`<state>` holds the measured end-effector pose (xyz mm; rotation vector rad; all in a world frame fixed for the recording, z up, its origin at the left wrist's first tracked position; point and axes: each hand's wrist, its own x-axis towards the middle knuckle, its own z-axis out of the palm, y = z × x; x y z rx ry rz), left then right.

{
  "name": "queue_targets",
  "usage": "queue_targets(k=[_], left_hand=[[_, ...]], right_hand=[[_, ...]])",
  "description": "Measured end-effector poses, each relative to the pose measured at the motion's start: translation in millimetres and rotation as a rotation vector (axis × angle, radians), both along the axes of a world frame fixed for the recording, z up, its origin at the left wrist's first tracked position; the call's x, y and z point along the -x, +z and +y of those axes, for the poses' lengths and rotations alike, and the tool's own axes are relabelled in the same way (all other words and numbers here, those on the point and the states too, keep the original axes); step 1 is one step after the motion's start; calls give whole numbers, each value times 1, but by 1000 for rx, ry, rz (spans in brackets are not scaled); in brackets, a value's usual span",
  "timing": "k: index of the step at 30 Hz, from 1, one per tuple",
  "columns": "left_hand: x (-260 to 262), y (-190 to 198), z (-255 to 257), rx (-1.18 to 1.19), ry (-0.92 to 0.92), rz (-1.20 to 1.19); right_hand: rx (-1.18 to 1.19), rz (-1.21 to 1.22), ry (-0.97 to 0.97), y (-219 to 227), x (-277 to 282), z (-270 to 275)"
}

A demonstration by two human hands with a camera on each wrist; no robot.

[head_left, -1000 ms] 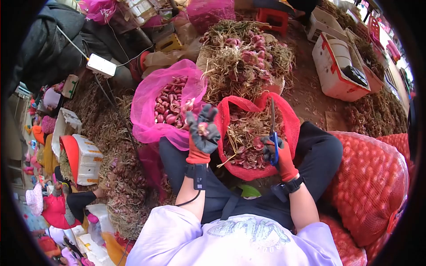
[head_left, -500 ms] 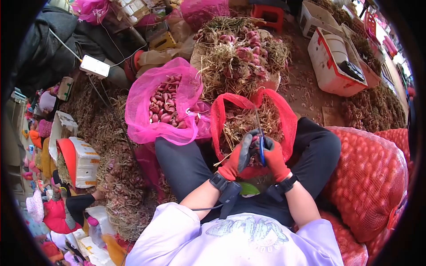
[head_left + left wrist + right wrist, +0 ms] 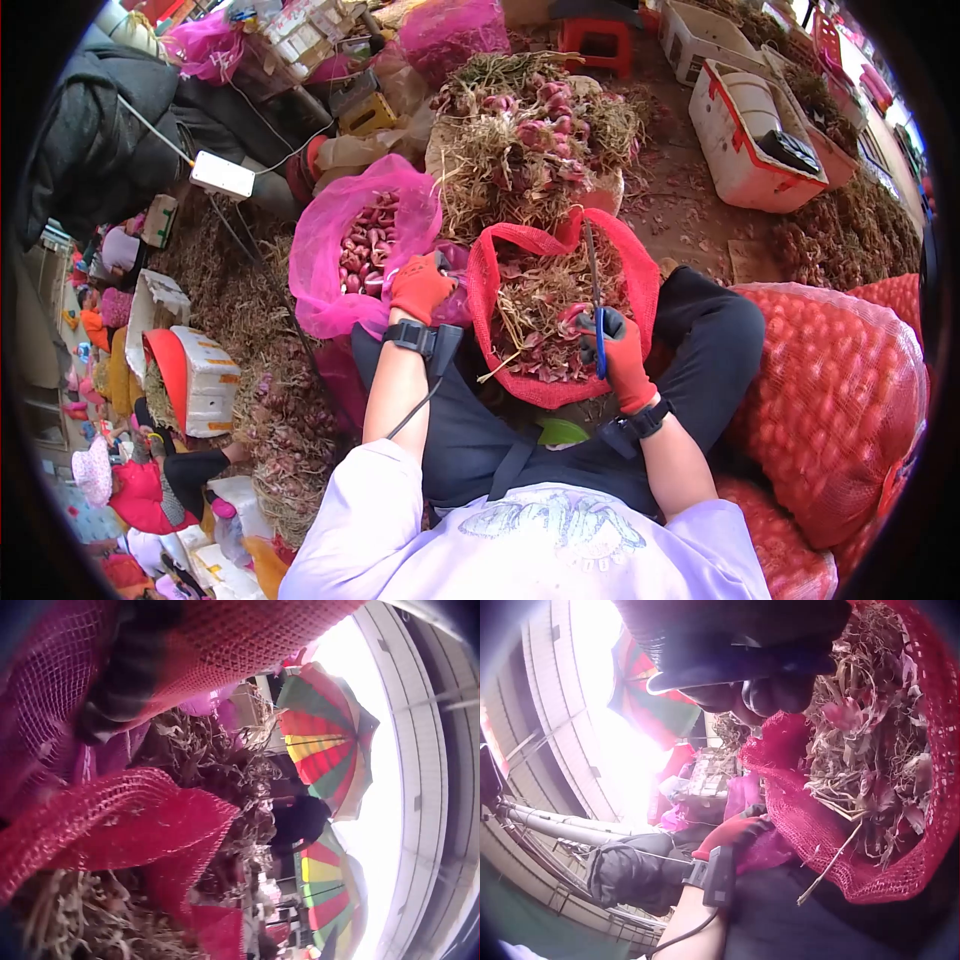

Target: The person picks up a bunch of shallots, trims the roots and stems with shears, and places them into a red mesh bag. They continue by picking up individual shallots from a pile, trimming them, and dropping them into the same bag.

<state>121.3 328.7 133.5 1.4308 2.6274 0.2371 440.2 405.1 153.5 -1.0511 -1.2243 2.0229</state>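
The left hand (image 3: 422,288), in a red glove with dark finger parts, is at the near right edge of the pink mesh bag (image 3: 318,290) of shallots (image 3: 372,245); its fingers are mostly hidden. In the left wrist view the glove (image 3: 225,652) fills the top beside pink mesh. The right hand (image 3: 624,362) grips blue-handled scissors (image 3: 600,342), blades pointing away from the body, over the right side of the red mesh bag (image 3: 485,330). Dry stalks and skins (image 3: 545,330) fill that bag. Something reddish shows by the right fingertips, too small to tell.
A heap of shallots with dry stalks (image 3: 540,130) stands beyond both bags. Full red net sacks (image 3: 830,400) lie at the right. Foam boxes (image 3: 755,150) stand at the back right. Piled stalks (image 3: 290,400) lie at the left, and a green leaf (image 3: 562,431) is between the legs.
The left hand has moved from beside the right hand leftward to the pink bag. The right hand with the scissors has shifted slightly right, apart from the left.
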Motion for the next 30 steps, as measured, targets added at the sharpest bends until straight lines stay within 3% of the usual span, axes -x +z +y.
queue_targets(k=[2, 3, 6, 8, 10, 12, 14, 15, 17, 19, 21, 23, 25, 26, 28, 29, 30], left_hand=[[3, 14, 1, -12, -29, -371], [-8, 28, -1, -101, 18, -376], [-10, 73, -12, -601, 81, -819], [28, 77, -26, -807, 112, -888], [58, 84, -37, -830, 214, -706], [70, 82, -37, -784, 208, -190], [64, 72, -40, -602, 87, 627], [0, 121, -30, -372, 363, -264], [27, 31, -35, -184, 75, 59], [18, 6, -31, -220, -124, 75], [-44, 47, -12, -450, -251, -232], [-93, 94, 14, -778, -244, 51], [-119, 99, 27, -960, -276, -98], [-129, 95, 23, -960, -318, -397], [-150, 97, 16, -727, -377, -832], [-160, 103, 13, -500, -394, -960], [-166, 88, 9, -464, -361, -1158]], right_hand=[[-27, 8, 7, -1, -4, 0], [-15, -11, -7, -2, -4, 2], [3, 10, -7, 2, -5, 3], [14, -2, -4, 4, -5, 2], [11, 4, 2, 7, -1, 1], [2, 22, -10, 9, 1, -1], [31, 36, 8, 9, 0, 0], [30, 45, 21, 10, -1, 2], [74, 69, 54, 5, -7, 6], [138, 176, 46, 10, -7, 4], [195, 256, 55, 13, -9, 7], [181, 238, 49, 5, -14, 7], [137, 204, 33, 7, -12, 7], [142, 194, 50, 5, -13, 8], [151, 179, 87, 1, -14, 10], [131, 172, 94, 0, -14, 9], [109, 166, 99, -2, -14, 8]])
